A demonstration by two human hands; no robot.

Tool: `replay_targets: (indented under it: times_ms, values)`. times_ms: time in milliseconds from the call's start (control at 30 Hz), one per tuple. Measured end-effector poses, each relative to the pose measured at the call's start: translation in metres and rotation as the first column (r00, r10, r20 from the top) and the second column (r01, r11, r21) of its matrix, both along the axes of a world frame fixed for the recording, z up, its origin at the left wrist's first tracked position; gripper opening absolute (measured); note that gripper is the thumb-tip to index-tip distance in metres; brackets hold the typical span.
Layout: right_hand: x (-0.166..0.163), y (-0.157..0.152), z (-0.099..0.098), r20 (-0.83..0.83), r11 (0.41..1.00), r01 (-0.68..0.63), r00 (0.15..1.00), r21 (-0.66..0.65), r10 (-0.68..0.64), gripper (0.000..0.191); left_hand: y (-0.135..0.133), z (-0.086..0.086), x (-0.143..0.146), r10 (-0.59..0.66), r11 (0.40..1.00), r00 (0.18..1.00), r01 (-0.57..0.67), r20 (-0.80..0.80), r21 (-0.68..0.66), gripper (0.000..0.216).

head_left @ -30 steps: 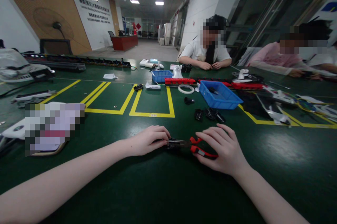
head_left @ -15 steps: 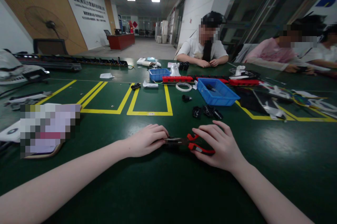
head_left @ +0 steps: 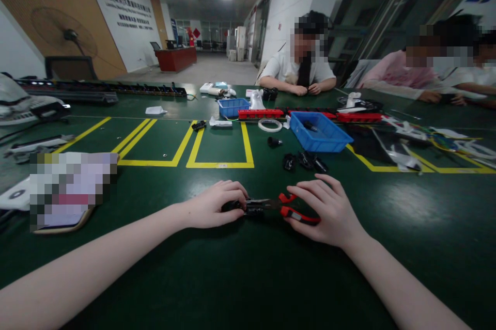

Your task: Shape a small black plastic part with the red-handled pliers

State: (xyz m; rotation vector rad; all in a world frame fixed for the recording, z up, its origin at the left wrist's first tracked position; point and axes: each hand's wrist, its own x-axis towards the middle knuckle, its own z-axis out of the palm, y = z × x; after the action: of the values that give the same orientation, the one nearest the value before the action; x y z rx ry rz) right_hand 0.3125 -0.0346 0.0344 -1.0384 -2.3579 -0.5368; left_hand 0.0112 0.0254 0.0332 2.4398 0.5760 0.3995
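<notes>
My left hand (head_left: 220, 204) is closed around a small black part (head_left: 253, 211), its end sticking out past the thumb and fingertips. My right hand (head_left: 329, 211) grips red-handled pliers (head_left: 296, 215), fingers on one handle and thumb on the other. The handles are spread apart, and the jaws point left, lying along the top of the black part close to my left fingertips. Whether the jaws bite on it I cannot tell. Beyond my hands lie several small black parts (head_left: 306, 161) and a black cylindrical piece (head_left: 275, 141).
Behind these stand a blue bin (head_left: 321, 136) with dark pieces inside and a smaller blue tray (head_left: 234, 108). A red strip (head_left: 260, 113) and a white ring (head_left: 270, 125) lie near them. At left is a phone (head_left: 73, 195). Co-workers (head_left: 298, 72) sit across the green table.
The pliers and my right hand have shifted slightly right. More of the black part now shows beyond my left fingers. The camera view has moved a little.
</notes>
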Motion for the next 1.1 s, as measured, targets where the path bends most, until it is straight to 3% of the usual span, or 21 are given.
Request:
replay_targets:
  times_ms: [167,467,1100]
  values:
    - [0.000,0.001,-0.003,-0.004,1.000,-0.018,1.000,-0.021,0.017,0.045,0.001,-0.004,0.000,-0.001,0.999,1.000,0.001,-0.006,0.039,0.018]
    - [-0.003,0.001,-0.004,-0.011,0.998,-0.043,0.999,-0.054,0.043,0.046,0.001,-0.003,0.000,-0.001,1.000,1.000,0.000,0.011,0.027,0.015]
    - [-0.010,0.000,0.001,0.017,0.998,-0.053,0.998,0.019,0.052,0.040,0.002,-0.006,0.000,-0.002,1.000,1.000,0.001,0.026,0.030,0.015]
